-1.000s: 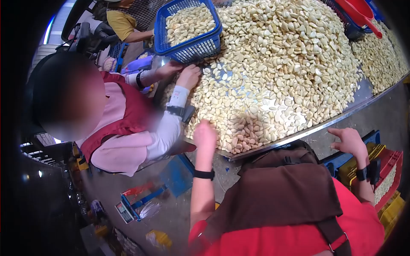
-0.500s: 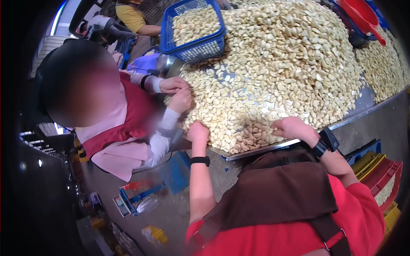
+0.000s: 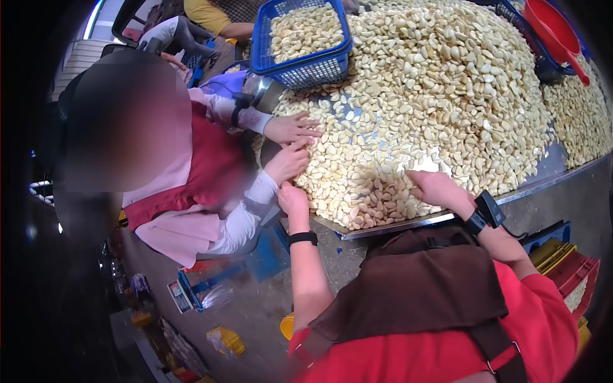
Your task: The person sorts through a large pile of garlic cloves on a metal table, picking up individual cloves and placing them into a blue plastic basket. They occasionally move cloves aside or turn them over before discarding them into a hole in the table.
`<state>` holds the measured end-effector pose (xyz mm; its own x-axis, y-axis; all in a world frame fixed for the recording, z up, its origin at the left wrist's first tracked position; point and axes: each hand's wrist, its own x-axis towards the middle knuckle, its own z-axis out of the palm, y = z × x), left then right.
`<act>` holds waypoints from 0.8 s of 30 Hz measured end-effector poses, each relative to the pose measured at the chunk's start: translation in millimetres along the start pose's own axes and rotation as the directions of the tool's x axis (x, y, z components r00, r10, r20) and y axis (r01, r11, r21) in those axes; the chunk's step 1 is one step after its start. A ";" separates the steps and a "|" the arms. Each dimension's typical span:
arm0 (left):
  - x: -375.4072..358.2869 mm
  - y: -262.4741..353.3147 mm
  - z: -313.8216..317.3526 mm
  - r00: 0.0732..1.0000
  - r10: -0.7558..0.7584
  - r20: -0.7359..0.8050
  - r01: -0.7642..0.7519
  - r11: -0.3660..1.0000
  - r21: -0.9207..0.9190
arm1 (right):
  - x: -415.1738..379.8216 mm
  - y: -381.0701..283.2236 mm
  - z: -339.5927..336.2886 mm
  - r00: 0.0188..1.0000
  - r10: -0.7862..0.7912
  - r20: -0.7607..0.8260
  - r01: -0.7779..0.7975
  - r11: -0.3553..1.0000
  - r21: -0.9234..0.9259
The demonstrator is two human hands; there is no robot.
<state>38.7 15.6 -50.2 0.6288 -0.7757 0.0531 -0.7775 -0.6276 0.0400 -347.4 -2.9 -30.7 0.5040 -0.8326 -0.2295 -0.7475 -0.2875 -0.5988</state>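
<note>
Pale, flat oval pieces, like large beans or cloves (image 3: 383,140), cover a metal table (image 3: 408,222). At the table's left corner my left hand (image 3: 294,200) has its fingers curled closed; what they hold, if anything, is hidden. My right hand (image 3: 437,189) lies low over the pieces near the front edge, index finger stretched out and apart from the thumb, with no piece visibly gripped. A browner cluster of pieces (image 3: 377,203) sits between my hands. Just beyond my left hand, a co-worker's two hands (image 3: 288,163) touch the spread pieces.
A blue basket (image 3: 310,73) filled with pieces stands at the back left of the table. A red scoop (image 3: 552,29) rests at the back right. Red and yellow crates (image 3: 575,277) are stacked at right. A co-worker in a red apron (image 3: 220,153) is close on my left.
My left hand has shifted slightly down and left, fingers still curled. The right index finger reaches out more. The co-worker's hands have moved right, with the far hand now spread over the pieces.
</note>
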 end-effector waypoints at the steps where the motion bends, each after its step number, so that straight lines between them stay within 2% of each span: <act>1: -0.8 10.2 -10.7 1.000 0.013 0.006 -0.013 1.000 -0.009 | -1.1 -0.6 -7.0 0.999 -0.039 0.027 0.039 0.999 0.024; 3: -4.9 20.0 -32.7 0.945 0.004 0.326 0.007 0.999 -0.031 | -4.5 7.8 -16.9 0.997 -0.060 0.055 0.058 0.998 0.036; 5: -3.6 16.8 -31.4 0.949 0.079 0.305 -0.062 0.996 -0.065 | -2.1 24.0 -20.9 0.997 0.012 0.073 -0.007 0.997 -0.072; 6: -4.5 13.4 -30.2 0.952 0.137 0.275 -0.118 0.989 -0.084 | -3.4 27.1 -21.7 0.998 0.016 0.055 -0.012 0.998 -0.060; 7: -8.5 14.0 -30.3 0.950 0.215 0.228 -0.220 0.975 -0.004 | -4.7 22.7 -28.0 0.995 0.013 0.100 -0.008 0.999 -0.042; 9: -13.7 29.3 -43.0 0.917 0.109 0.384 -0.132 0.991 0.033 | -5.2 16.7 -21.5 0.997 -0.070 0.027 0.067 0.993 0.097; 10: -21.3 45.5 -52.4 0.936 0.044 0.349 -0.040 0.999 -0.019 | -5.0 8.7 -22.6 0.997 -0.078 -0.018 0.080 0.984 0.158; 11: -31.1 63.1 -58.5 0.935 0.060 0.349 -0.054 0.998 -0.027 | -2.5 0.6 -24.1 0.994 -0.084 -0.064 0.096 0.971 0.218; 13: -65.9 93.6 -63.5 0.928 0.295 0.229 -0.264 0.952 -0.156 | 4.8 -12.2 -19.6 0.989 -0.074 -0.125 0.110 0.945 0.308; 15: -110.4 130.4 -61.4 0.841 0.492 0.222 -0.432 0.860 -0.271 | 9.6 -30.0 -15.5 0.972 -0.049 -0.232 0.154 0.872 0.464; 17: -138.5 158.5 -60.9 0.749 0.622 0.228 -0.521 0.765 -0.379 | 13.9 -35.5 -14.1 0.963 -0.068 -0.261 0.177 0.891 0.418; 19: -150.2 171.2 -58.9 0.741 0.642 0.194 -0.514 0.730 -0.451 | 22.2 -27.3 0.4 0.976 -0.029 -0.214 0.125 0.882 0.454; 20: -152.3 175.6 -57.8 0.743 0.650 0.157 -0.501 0.697 -0.513 | 24.1 -23.8 7.3 0.951 -0.043 -0.308 0.181 0.882 0.434; 21: -153.3 174.9 -56.3 0.744 0.650 0.155 -0.500 0.695 -0.516 | 26.5 -22.3 15.2 0.951 -0.045 -0.307 0.181 0.884 0.430; 23: -154.2 162.8 -51.4 0.739 0.673 0.041 -0.526 0.613 -0.589 | 31.8 -22.3 30.6 0.935 0.020 -0.355 0.279 0.578 0.767; 24: -152.2 154.5 -45.9 0.740 0.671 0.041 -0.524 0.614 -0.590 | 35.3 -21.5 34.3 0.976 0.023 -0.217 0.178 0.494 0.851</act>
<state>-177.2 39.8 -6.2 -0.0567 -0.9981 0.0254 -0.8081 0.0608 0.5858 -298.7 -9.8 -52.2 0.3809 -0.9219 -0.0708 0.0887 0.1127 -0.9897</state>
